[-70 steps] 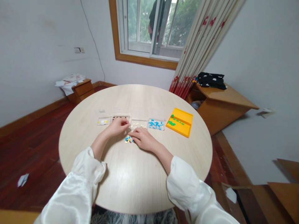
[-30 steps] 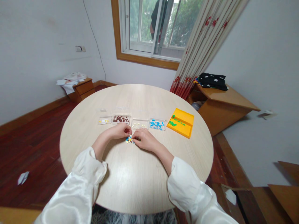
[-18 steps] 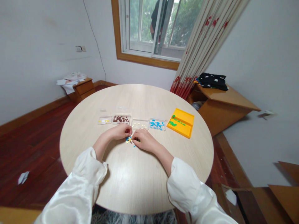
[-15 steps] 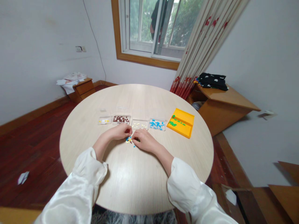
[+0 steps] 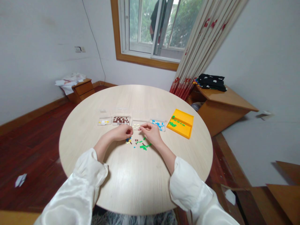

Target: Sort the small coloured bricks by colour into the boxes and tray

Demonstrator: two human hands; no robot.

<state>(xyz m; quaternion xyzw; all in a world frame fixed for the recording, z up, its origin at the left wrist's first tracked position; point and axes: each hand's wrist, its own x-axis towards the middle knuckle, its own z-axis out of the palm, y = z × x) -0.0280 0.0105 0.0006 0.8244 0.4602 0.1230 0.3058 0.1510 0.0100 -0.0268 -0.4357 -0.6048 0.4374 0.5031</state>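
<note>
My left hand [image 5: 120, 132] is closed, its fingertips curled down at a small cluster of yellow, blue and brown building bricks [image 5: 128, 141] on the table. What those fingers hold, if anything, is too small to make out. Over the clear tray of cream bricks [image 5: 140, 120] my right hand [image 5: 152, 133] pinches thumb and finger together; anything between them is too tiny to name. Loose green bricks [image 5: 143, 147] lie below my right hand. Between the hands are some brown bricks [image 5: 136, 141] and one blue brick [image 5: 134, 147].
A row of clear trays holds yellow bricks [image 5: 106, 122], brown bricks [image 5: 121, 119] and blue bricks [image 5: 161, 125]. To their right an open yellow case [image 5: 185, 115] contains green bricks. All stand on a round pale table [image 5: 131, 178]. Wooden cabinets are beyond it.
My right hand has moved up and right, from the cluster to the cream tray, uncovering the green and brown bricks. My left hand stays nearly in place.
</note>
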